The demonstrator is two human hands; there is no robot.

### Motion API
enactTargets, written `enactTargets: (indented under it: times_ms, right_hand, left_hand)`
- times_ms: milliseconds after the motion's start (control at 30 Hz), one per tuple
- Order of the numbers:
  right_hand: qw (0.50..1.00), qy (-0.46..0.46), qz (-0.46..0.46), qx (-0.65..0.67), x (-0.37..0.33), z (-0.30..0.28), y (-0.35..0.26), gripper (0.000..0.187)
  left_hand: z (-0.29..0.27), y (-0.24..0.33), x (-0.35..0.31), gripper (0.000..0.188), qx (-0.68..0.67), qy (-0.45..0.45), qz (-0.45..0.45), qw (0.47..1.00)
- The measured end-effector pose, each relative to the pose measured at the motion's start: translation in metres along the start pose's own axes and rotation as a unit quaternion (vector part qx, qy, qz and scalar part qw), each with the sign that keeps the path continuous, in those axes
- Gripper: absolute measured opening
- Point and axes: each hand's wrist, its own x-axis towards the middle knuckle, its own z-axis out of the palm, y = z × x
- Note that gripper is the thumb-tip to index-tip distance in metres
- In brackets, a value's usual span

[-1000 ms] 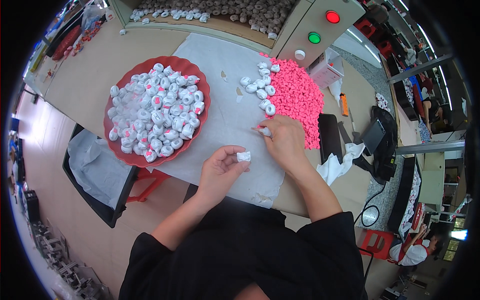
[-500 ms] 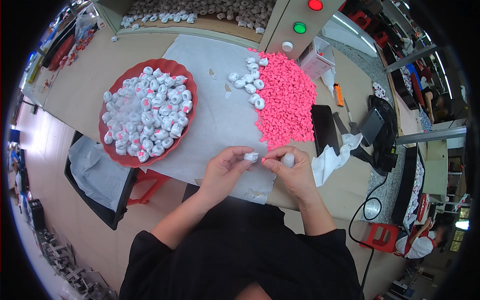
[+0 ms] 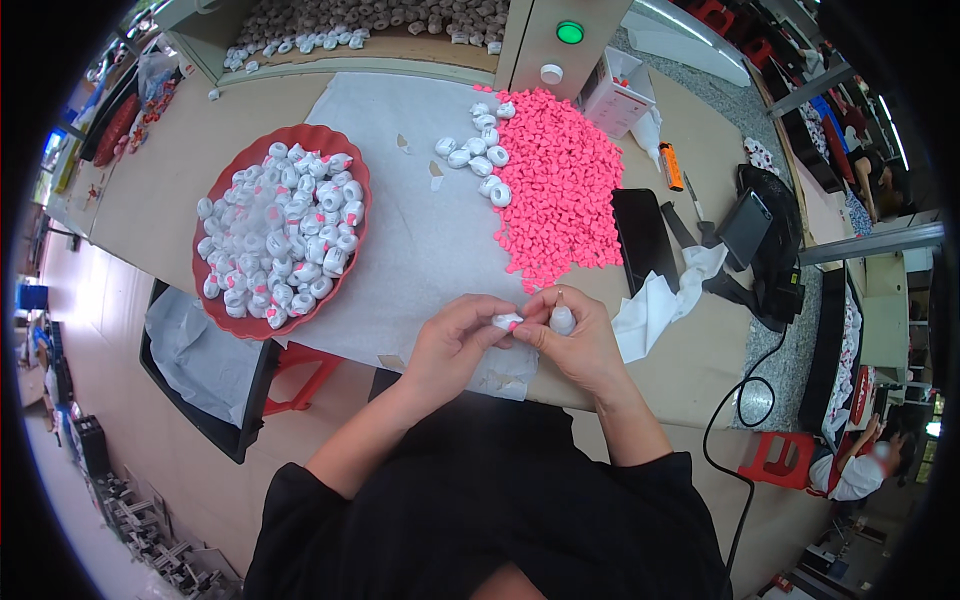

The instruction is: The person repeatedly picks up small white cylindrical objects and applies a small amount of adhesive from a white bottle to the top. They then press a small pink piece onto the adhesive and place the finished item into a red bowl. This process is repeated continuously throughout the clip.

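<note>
My left hand [image 3: 445,345] pinches a small white hollow rounded piece [image 3: 503,321] over the near edge of the paper-covered table. My right hand [image 3: 585,355] is closed, its thumb and forefinger pressing a tiny pink piece [image 3: 514,326] against the white one. Tucked between the fingers of that hand is a small whitish nozzle-tipped bottle [image 3: 562,321]. Beyond the hands lies a heap of pink pieces [image 3: 560,185], with several loose white pieces [image 3: 478,155] along its left side. To the left, a red scalloped bowl [image 3: 364,200] holds many white pieces, some bearing pink bits.
Right of the heap are a black phone [image 3: 643,235], crumpled white tissue [image 3: 650,315], an orange lighter [image 3: 670,167] and a white box [image 3: 615,95]. A shelf unit [image 3: 400,57] with more pieces stands behind. A black tray [image 3: 240,430] sits below left; a cable [image 3: 708,435] hangs right.
My hands have come together; the pink piece, apart from the white piece before, now touches it. The view has shifted slightly, so the table contents appear a little displaced.
</note>
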Motion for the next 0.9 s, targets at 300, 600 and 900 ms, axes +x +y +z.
enactTargets:
  times_ms: [300, 600, 900]
  right_hand:
    - [0.998, 0.038, -0.015, -0.043, -0.001, 0.007, 0.004, 0.017]
    - [0.993, 0.036, -0.105, -0.026, 0.001, 0.011, 0.01, 0.012]
    - [0.999, 0.001, -0.021, 0.038, 0.001, 0.006, 0.005, 0.014]
  left_hand:
    - [-0.005, 0.0, 0.001, 0.022, 0.021, -0.04, -0.007, 0.999]
    - [-0.003, -0.002, 0.0, 0.021, -0.091, -0.016, -0.03, 0.995]
    - [-0.002, -0.004, 0.0, 0.022, -0.093, -0.017, -0.021, 0.995]
